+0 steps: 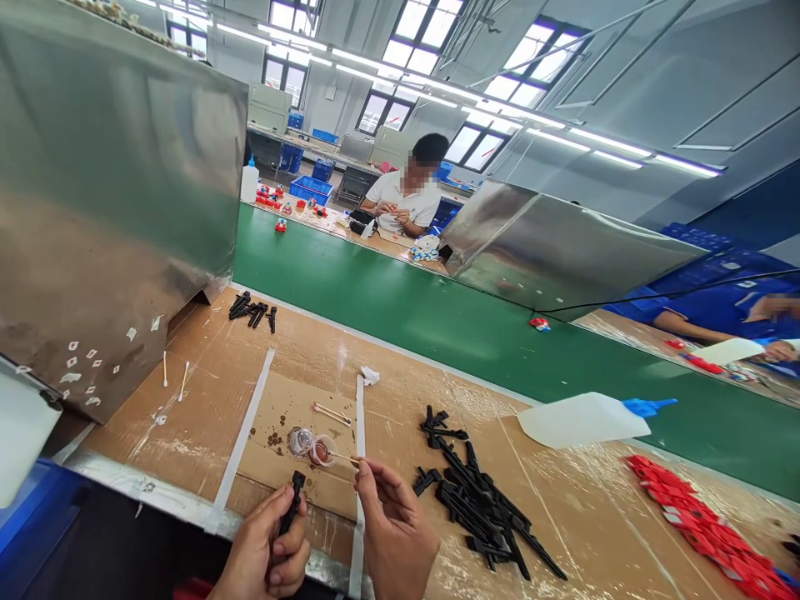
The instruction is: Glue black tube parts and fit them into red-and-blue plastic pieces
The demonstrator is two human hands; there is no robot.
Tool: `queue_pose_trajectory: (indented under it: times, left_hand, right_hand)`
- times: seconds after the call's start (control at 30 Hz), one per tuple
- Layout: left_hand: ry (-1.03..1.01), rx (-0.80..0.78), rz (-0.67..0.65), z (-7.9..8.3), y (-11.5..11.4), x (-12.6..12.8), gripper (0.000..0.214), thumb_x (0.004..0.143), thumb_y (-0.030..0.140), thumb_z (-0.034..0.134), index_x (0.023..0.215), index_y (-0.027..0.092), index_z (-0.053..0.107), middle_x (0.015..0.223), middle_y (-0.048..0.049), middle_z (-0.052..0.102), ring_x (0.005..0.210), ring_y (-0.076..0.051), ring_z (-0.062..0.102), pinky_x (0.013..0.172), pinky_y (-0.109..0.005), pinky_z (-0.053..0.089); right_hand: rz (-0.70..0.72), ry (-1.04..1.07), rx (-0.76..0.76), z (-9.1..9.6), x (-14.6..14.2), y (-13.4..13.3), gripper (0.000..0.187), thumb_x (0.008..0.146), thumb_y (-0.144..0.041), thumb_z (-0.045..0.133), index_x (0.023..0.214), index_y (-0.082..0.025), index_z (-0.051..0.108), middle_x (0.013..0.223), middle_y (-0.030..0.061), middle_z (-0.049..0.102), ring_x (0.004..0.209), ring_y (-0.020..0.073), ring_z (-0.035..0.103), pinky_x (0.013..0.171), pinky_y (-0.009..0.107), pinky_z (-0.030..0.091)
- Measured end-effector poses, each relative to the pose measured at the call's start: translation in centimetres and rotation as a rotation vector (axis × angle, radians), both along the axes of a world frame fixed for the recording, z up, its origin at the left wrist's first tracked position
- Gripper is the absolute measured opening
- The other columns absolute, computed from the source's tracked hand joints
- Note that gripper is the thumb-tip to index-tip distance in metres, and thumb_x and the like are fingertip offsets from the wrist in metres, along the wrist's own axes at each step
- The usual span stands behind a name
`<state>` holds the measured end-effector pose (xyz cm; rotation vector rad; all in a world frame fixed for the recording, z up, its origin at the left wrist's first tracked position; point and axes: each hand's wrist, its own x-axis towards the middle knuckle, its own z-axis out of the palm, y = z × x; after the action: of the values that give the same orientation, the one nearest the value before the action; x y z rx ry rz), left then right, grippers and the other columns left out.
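My left hand (270, 537) is closed around a small black plastic part (292, 502), whose top end sticks up past the fingers. Between thumb and fingertips, my right hand (397, 521) pinches a cotton swab (342, 456). The swab's far tip reaches into a small clear cup (324, 451) with reddish stuff in it. Right beside that cup is another clear round piece (301, 442), perhaps a lid or second cup. Both rest on a stained cardboard sheet (268, 467) taped to the bench. Two more swabs (331, 413) lie just beyond the cups.
Black parts (481, 500) are piled right of my right hand, with a smaller group (253, 312) at the far left. A white bottle (587, 419) lies on its side near red parts (706, 525). Beyond runs a green belt (375, 292); a metal panel (118, 200) stands left. Two co-workers sit across.
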<state>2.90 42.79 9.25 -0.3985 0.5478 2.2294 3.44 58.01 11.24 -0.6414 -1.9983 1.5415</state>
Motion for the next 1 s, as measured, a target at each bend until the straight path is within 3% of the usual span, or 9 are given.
queue_pose_trajectory:
  times: [0.2,0.4,0.57,1.0]
  left_hand:
    - [-0.004,-0.004,0.012,-0.3,0.1,0.1,0.048,0.065,0.059,0.080,0.080,0.018,0.059,0.041,0.0129,0.028,0.031,-0.001,0.012,0.030,-0.014,0.006]
    - [0.016,0.009,0.016,-0.3,0.0,0.2,0.045,0.069,0.058,0.078,0.081,0.018,0.059,0.042,0.0126,0.028,0.031,-0.001,0.012,0.031,-0.014,0.007]
    - [0.019,0.019,0.020,-0.4,0.0,0.3,0.045,0.069,0.058,0.077,0.081,0.018,0.059,0.042,0.0128,0.028,0.031,-0.002,0.010,0.031,-0.015,0.006]
    - [0.022,-0.012,0.003,-0.2,0.0,0.1,0.050,0.065,0.062,0.078,0.080,0.019,0.057,0.041,0.0133,0.028,0.031,-0.002,0.010,0.031,-0.016,0.004]
  right_hand:
    - [0.009,0.070,-0.050,0.1,1.5,-1.4,0.028,0.077,-0.041,0.075,0.085,-0.015,0.070,0.085,0.0097,0.075,0.075,0.0186,0.071,0.073,0.025,0.060]
    - [0.165,0.113,0.138,-1.3,2.1,-1.9,0.014,0.081,-0.030,0.071,0.085,-0.016,0.072,0.083,0.0072,0.075,0.073,0.0192,0.072,0.071,0.025,0.060]
    - [0.176,0.106,0.212,-1.3,1.8,-2.1,0.012,0.083,-0.029,0.068,0.084,-0.017,0.072,0.080,0.0057,0.074,0.072,0.0182,0.071,0.070,0.024,0.059]
    - [0.130,0.114,0.233,-0.4,1.8,-3.3,0.012,0.083,-0.030,0.067,0.080,-0.020,0.071,0.075,0.0018,0.069,0.068,0.0153,0.066,0.070,0.024,0.053]
